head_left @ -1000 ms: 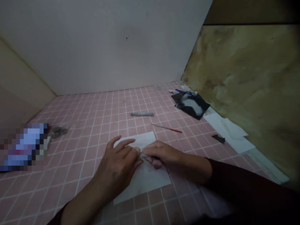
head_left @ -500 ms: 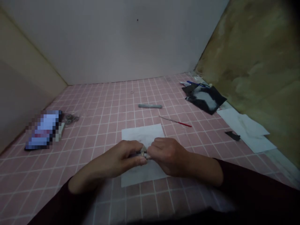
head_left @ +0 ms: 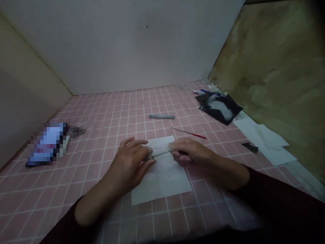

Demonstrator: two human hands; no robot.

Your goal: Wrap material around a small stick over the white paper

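Observation:
A white sheet of paper (head_left: pixel 165 179) lies on the pink tiled surface (head_left: pixel 106 122) in front of me. Both hands rest over its upper part. My left hand (head_left: pixel 130 162) pinches one end of a thin grey stick (head_left: pixel 161 153), its other fingers loosely spread. My right hand (head_left: pixel 191 152) grips the other end of that stick with curled fingers. The stick stretches between the two hands, just above the paper.
A grey bar (head_left: pixel 161 116) and a thin red-tipped rod (head_left: pixel 189 132) lie beyond the paper. At the right are a black bag (head_left: pixel 219 107), pens (head_left: pixel 207 91), white sheets (head_left: pixel 266 139) and a small black piece (head_left: pixel 250 147). A blurred-out object (head_left: pixel 47 144) and metal rings (head_left: pixel 76 130) sit left.
My hands, meeting at the paper's middle before, have drawn apart and a thin grey stick now shows between them. The view shifted slightly.

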